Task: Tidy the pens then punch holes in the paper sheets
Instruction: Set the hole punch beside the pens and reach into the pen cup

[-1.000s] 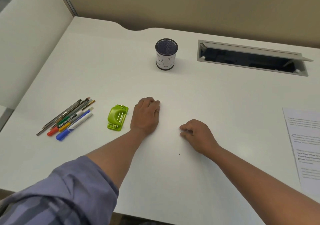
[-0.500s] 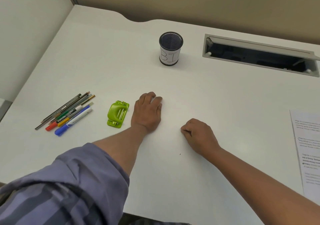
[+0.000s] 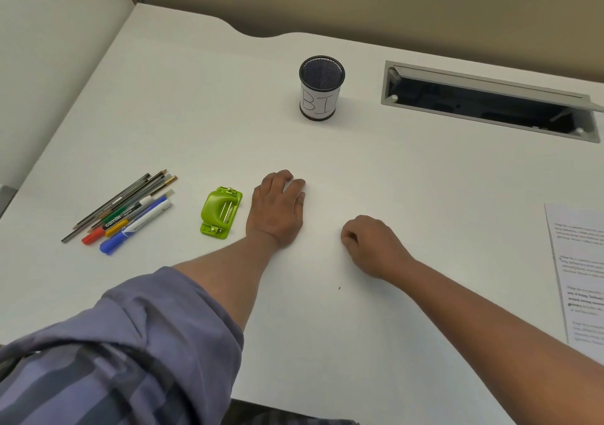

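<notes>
Left of the green plastic hole punch [image 3: 221, 212]: loose pens [image 3: 121, 209] slanting toward the black mesh cup [image 3: 321, 87], nearer left hand [image 3: 277, 209] flat and empty, right hand [image 3: 372, 244] curled, empty too

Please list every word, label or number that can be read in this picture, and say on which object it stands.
"BI", handwritten, right edge cut off by the curve: white label on the black mesh pen cup.
"camlin": the green marker in the pen pile.
Printed paragraphs on the paper sheet: too blurred to read.
Blue pen print: too small.

White desk [image 3: 425, 195], pens [image 3: 121, 210], green hole punch [image 3: 220, 212], mesh cup [image 3: 321, 87], paper sheets [image 3: 581, 271]
</notes>
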{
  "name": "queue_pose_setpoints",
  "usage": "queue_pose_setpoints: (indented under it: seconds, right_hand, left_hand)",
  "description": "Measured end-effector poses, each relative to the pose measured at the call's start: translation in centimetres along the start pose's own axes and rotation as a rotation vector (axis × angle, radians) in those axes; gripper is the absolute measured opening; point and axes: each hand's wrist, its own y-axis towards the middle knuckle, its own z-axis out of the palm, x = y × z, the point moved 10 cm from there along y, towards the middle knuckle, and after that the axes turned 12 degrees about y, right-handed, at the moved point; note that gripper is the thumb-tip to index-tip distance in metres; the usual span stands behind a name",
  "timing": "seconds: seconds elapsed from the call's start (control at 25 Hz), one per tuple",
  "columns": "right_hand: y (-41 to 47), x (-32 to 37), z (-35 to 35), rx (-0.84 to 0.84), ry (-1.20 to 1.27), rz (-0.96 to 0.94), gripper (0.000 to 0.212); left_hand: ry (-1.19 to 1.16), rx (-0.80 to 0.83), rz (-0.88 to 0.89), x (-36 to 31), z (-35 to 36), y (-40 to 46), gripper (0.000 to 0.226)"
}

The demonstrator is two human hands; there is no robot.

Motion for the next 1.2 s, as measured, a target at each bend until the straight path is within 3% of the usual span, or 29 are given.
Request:
queue_pose_setpoints:
  seconds: [0.24,0.44,0.56,0.76,1.0,1.2]
  right_hand:
    - [0.0,-4.3,-1.5,0.002,0.697,0.344,0.017]
    - [1.6,-3.6,-4.0,-0.064,1.115,0.399,0.013]
    - [4.6,-1.7,-7.6,-0.132,1.232,0.358,0.012]
    - [11.4,2.1,-14.6,-0.27,1.129,0.252,0.008]
    - [19.1,7.3,-20.1,-0.439,0.565,0.022,0.017]
    - [22.3,8.5,-19.3,-0.427,0.318,0.025,0.017]
  left_hand:
    - [0.002,0.006,-0.003,0.1,0.2,0.0,0.026]
    - [0.031,0.022,-0.012,0.2,0.8,0.1,0.029]
    - [0.059,0.057,-0.023,0.5,1.5,0.2,0.037]
    - [0.09,0.063,-0.023,0.6,1.5,0.4,0.042]
    - [0.087,0.072,-0.035,0.7,1.4,0.4,0.042]
    - [0.094,0.098,-0.039,0.6,1.6,0.3,0.043]
